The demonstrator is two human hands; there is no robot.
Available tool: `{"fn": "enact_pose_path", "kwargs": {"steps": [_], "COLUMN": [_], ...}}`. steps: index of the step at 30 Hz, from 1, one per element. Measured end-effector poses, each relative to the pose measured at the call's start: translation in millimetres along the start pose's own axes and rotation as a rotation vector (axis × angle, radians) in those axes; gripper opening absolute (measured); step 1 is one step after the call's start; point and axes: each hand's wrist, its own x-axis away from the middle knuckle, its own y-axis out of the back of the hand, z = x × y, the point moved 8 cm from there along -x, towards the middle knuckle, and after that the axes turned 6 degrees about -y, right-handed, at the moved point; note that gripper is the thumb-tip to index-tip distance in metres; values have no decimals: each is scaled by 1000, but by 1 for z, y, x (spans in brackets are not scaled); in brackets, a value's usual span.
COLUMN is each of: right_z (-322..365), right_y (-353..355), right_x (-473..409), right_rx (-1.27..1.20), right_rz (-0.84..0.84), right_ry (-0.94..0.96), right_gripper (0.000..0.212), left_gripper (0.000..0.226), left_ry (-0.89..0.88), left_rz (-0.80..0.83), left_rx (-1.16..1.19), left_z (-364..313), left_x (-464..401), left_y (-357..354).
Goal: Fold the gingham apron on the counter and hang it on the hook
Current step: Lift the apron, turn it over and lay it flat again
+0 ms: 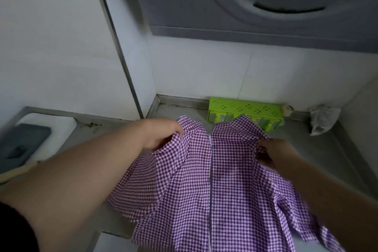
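We see the gingham apron [206, 186] spread mid-counter [319, 145], its lower part cut off by the frame's bottom edge. Left hand [161, 134] pinches the apron's upper left edge; right hand [274, 154] grips the upper right edge, fingertips buried in cloth. Green rack [245, 111] at the counter's back edge, partly hidden by fabric. Crumpled packet [322, 118] in the back right corner, blurred.

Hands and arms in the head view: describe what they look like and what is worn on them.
Two bare human hands, left hand and right hand, on bare forearms. No gloves, rings, watch or bracelets show. A dark sleeve edge appears at the left upper arm in the bottom corner; the right arm shows no sleeve in view. The image is slightly motion-blurred.
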Motion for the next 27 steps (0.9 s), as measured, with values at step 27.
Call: {"fn": "enact_pose_path", "kwargs": {"steps": [27], "right_z": [89], "right_y": [-98], "right_x": [246], "right_rx": [-140], "right_rz": [161], "right_ry": [507], "right_gripper": [13], "left_gripper": [29], "left_ry": [-663], "left_rz": [92], "left_rx": [-262], "left_z": [-105], "left_x": [185], "left_y": [-37]}}
